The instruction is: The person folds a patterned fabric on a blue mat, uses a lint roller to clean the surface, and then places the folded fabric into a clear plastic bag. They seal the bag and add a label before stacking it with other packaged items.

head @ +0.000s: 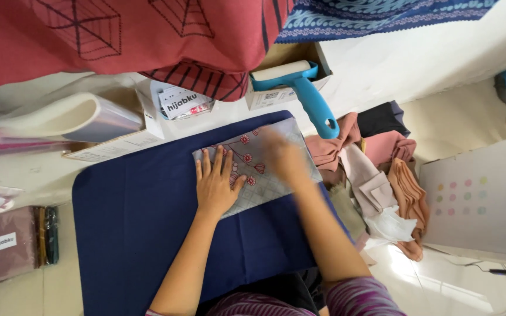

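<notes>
Fingers (213,161) lie flat atop folded floral cloth (265,175).

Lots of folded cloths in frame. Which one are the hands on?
The grey checked cloth with red flowers, flat on the navy mat. Left hand presses it, right hand blurs over it. The pink and tan cloths lie untouched to its right.

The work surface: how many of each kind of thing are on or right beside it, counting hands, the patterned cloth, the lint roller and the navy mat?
Hands: 2, the left hand flat on the cloth and the right hand, blurred
Folded grey patterned cloth: 1
Blue lint roller: 1
Navy mat: 1
Total: 5
</notes>
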